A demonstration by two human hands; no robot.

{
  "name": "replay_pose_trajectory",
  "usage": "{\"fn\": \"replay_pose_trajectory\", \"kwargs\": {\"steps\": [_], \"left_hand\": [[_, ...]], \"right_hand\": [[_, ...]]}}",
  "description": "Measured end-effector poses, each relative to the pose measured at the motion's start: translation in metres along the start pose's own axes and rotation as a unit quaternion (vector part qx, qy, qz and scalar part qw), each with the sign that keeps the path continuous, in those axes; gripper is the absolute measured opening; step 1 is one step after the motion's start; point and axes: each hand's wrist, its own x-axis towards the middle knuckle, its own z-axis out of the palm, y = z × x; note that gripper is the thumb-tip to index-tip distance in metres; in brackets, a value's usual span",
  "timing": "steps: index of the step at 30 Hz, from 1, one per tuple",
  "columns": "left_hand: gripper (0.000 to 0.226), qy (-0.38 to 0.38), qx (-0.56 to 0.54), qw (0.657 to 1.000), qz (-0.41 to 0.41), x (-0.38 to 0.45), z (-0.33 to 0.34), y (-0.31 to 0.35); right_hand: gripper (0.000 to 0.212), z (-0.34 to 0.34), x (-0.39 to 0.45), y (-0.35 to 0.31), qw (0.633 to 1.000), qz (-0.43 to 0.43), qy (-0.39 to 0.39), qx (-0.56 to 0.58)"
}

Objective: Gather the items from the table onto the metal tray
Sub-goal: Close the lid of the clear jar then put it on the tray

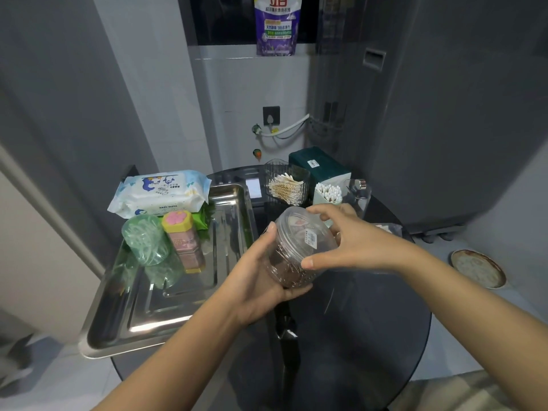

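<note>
Table (pixel 355 321); hairpin-filled jar (pixel 296 247) in hands (pixel 308 259)

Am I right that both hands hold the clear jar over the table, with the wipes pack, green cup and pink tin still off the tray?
Not quite. In the head view the wipes pack, green cup and pink tin already sit on the tray. The rest holds: left hand and right hand hold the clear jar over the table.

"BABY WIPES" printed on white-and-blue soft wipes pack (pixel 160 192); large "立白" on purple hanging detergent pouch (pixel 277 25); other labels unreadable
</note>
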Motion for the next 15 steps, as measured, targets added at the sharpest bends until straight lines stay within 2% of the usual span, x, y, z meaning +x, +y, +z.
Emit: {"fn": "replay_pose_trajectory", "kwargs": {"steps": [8,12,15], "left_hand": [[0.06,-0.022,-0.029,0.999,-0.006,0.0034,0.0026,-0.0041],[0.046,-0.025,-0.019,0.999,0.003,0.003,0.0023,-0.0032],[0.056,-0.035,-0.025,0.999,-0.001,0.0029,0.0012,-0.0028]], "right_hand": [[0.097,-0.0029,-0.0033,-0.0043,0.998,-0.049,-0.023,0.012],[0.089,-0.0039,-0.0016,-0.0042,0.998,-0.053,-0.019,0.024],[0.09,0.0012,0.0013,-0.0039,0.997,-0.054,-0.029,0.056]]}}
